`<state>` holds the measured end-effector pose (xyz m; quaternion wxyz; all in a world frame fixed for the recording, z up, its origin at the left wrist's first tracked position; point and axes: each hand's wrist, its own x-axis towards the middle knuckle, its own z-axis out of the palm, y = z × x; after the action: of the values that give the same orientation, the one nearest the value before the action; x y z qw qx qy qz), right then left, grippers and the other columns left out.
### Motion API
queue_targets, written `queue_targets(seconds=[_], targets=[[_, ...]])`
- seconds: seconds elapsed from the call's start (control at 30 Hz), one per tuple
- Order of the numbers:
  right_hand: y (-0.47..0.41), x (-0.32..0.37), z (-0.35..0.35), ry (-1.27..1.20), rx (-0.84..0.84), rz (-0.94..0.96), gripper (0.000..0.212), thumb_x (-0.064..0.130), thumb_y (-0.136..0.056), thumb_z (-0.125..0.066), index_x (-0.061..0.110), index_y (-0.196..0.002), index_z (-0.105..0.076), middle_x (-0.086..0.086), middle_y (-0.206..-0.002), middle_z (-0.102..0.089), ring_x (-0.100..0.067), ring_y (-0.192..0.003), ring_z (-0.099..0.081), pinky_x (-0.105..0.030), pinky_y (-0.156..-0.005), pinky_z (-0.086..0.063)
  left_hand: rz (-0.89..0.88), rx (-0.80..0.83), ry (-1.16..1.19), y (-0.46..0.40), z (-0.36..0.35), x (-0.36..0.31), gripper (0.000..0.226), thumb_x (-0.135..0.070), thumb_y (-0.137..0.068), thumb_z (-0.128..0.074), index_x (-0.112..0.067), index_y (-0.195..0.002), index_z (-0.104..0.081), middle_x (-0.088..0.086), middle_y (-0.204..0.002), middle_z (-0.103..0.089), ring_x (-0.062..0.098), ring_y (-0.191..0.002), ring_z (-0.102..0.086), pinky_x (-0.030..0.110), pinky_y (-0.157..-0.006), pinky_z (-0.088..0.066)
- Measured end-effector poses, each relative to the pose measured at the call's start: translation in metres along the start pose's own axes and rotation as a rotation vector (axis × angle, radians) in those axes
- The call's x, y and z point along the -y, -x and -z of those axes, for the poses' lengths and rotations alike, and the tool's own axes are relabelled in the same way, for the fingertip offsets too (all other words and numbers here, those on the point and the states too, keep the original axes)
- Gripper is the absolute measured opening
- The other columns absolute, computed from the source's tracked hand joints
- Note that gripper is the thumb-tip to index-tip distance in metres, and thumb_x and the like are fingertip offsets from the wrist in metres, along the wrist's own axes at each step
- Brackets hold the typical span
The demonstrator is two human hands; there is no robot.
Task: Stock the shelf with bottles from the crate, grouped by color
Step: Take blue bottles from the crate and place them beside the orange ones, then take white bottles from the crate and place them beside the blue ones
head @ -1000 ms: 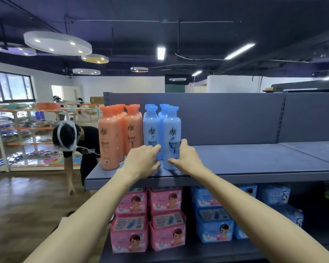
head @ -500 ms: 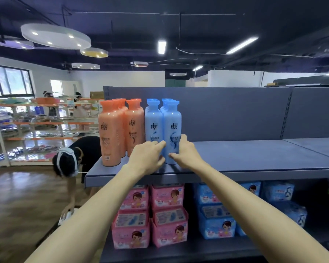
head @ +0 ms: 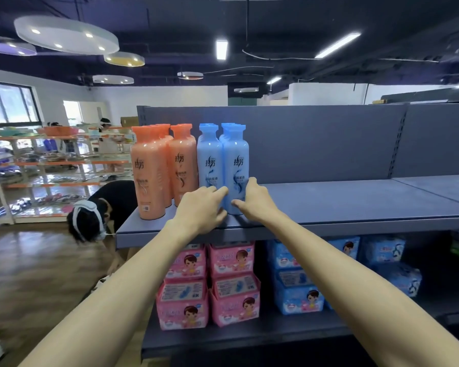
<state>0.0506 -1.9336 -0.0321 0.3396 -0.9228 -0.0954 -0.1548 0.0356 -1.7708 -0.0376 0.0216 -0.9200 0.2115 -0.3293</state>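
On the grey shelf (head: 329, 205), several orange bottles (head: 149, 170) stand at the left and several blue bottles (head: 210, 157) stand directly to their right. My left hand (head: 200, 209) reaches in low, its fairly straight fingers touching the bases of the front blue bottles. My right hand (head: 256, 200) holds the base of the front right blue bottle (head: 236, 160), with the thumb up its right side and a finger across its front. All the bottles stand upright. The crate is out of view.
The shelf to the right of the blue bottles is bare up to the back panel (head: 316, 141). Pink packs (head: 210, 284) and blue packs (head: 297, 282) fill the shelf below. A person (head: 98, 207) bends down by the shelf's left end. More racks (head: 51, 165) stand at the far left.
The front right blue bottle has moved back into line with the blue bottle beside it. Both hands stayed at the bottle bases. The person at the left has bent lower.
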Motion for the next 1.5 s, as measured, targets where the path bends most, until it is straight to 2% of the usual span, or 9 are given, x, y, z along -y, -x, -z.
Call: queue_targets(seconds=[0.3, 0.47, 0.53, 0.67, 0.83, 1.0, 1.13, 1.37, 1.5], targets=[[0.034, -0.010, 0.019, 0.087, -0.010, 0.071, 0.042, 0.028, -0.088, -0.070, 0.007, -0.113, -0.045, -0.010, -0.099, -0.059, -0.030, -0.090, -0.057, -0.036, -0.067, -0.045, 0.028, 0.019, -0.001, 0.011, 0.006, -0.021, 0.031, -0.036, -0.088, -0.051, -0.020, -0.115, -0.050, -0.001, -0.091, -0.059, 0.023, -0.090, -0.057, 0.034, -0.060, -0.045], [0.083, -0.020, 0.025, 0.321, -0.048, 0.278, 0.042, 0.026, -0.095, -0.059, 0.007, -0.130, -0.046, -0.010, -0.120, -0.058, -0.032, -0.108, -0.058, -0.040, -0.084, -0.048, -0.011, -0.143, 0.039, 0.042, 0.008, -0.060, 0.024, -0.027, -0.081, -0.052, -0.015, -0.101, -0.058, -0.001, -0.078, -0.053, 0.022, -0.073, -0.054, 0.031, -0.050, -0.040], [0.113, -0.038, 0.018, 0.354, -0.080, 0.376, 0.050, 0.024, -0.095, -0.058, 0.006, -0.139, -0.042, -0.009, -0.130, -0.056, -0.028, -0.116, -0.057, -0.038, -0.090, -0.048, -0.026, -0.201, 0.053, 0.065, 0.002, -0.078, 0.023, -0.026, -0.078, -0.052, -0.013, -0.095, -0.059, 0.000, -0.076, -0.052, 0.022, -0.069, -0.050, 0.033, -0.053, -0.040], [0.150, -0.085, -0.005, 0.365, -0.122, 0.448, 0.051, 0.018, -0.090, -0.066, 0.000, -0.134, -0.050, -0.014, -0.125, -0.061, -0.030, -0.109, -0.063, -0.042, -0.081, -0.058, -0.039, -0.078, 0.046, 0.104, -0.023, -0.099, 0.027, -0.029, -0.078, -0.049, -0.012, -0.096, -0.061, 0.003, -0.080, -0.056, 0.026, -0.072, -0.053, 0.038, -0.062, -0.044], [0.175, -0.117, -0.024, 0.397, -0.118, 0.414, 0.048, 0.019, -0.086, -0.071, 0.000, -0.127, -0.055, -0.013, -0.116, -0.065, -0.028, -0.099, -0.067, -0.037, -0.067, -0.060, -0.002, 0.054, 0.104, 0.139, -0.054, -0.113, 0.031, -0.030, -0.080, -0.047, -0.012, -0.101, -0.060, 0.002, -0.084, -0.058, 0.024, -0.075, -0.055, 0.036, -0.063, -0.046], [0.224, -0.156, -0.060, 0.374, -0.018, 0.269, 0.053, 0.021, -0.090, -0.069, 0.000, -0.135, -0.050, -0.015, -0.133, -0.057, -0.031, -0.113, -0.062, -0.039, -0.083, -0.058, 0.115, 0.116, 0.260, 0.193, -0.090, -0.133, 0.031, -0.028, -0.078, -0.051, -0.014, -0.103, -0.062, -0.001, -0.083, -0.060, 0.022, -0.074, -0.056, 0.035, -0.063, -0.047], [0.272, -0.184, -0.102, 0.390, 0.135, 0.125, 0.051, 0.020, -0.083, -0.075, -0.001, -0.126, -0.058, -0.017, -0.126, -0.062, -0.032, -0.104, -0.067, -0.040, -0.073, -0.060, 0.176, 0.253, 0.362, 0.244, -0.125, -0.158, 0.030, -0.028, -0.076, -0.054, -0.017, -0.103, -0.063, -0.003, -0.084, -0.061, 0.021, -0.076, -0.058, 0.035, -0.065, -0.048], [0.333, -0.204, -0.133, 0.465, 0.335, -0.080, 0.046, 0.029, -0.100, -0.049, 0.004, -0.139, -0.045, -0.009, -0.137, -0.051, -0.026, -0.118, -0.056, -0.038, -0.087, -0.053, 0.231, 0.416, 0.537, 0.313, -0.168, -0.197, 0.031, -0.030, -0.081, -0.051, -0.019, -0.108, -0.062, -0.006, -0.085, -0.060, 0.016, -0.074, -0.056, 0.032, -0.066, -0.049], [0.374, -0.217, -0.140, 0.467, 0.383, -0.215, 0.038, 0.030, -0.103, -0.041, 0.009, -0.134, -0.046, -0.005, -0.130, -0.052, -0.023, -0.110, -0.058, -0.034, -0.084, -0.051, 0.235, 0.538, 0.618, 0.344, -0.179, -0.226, 0.031, -0.029, -0.083, -0.056, -0.019, -0.112, -0.060, -0.004, -0.089, -0.062, 0.018, -0.079, -0.059, 0.033, -0.067, -0.050]])
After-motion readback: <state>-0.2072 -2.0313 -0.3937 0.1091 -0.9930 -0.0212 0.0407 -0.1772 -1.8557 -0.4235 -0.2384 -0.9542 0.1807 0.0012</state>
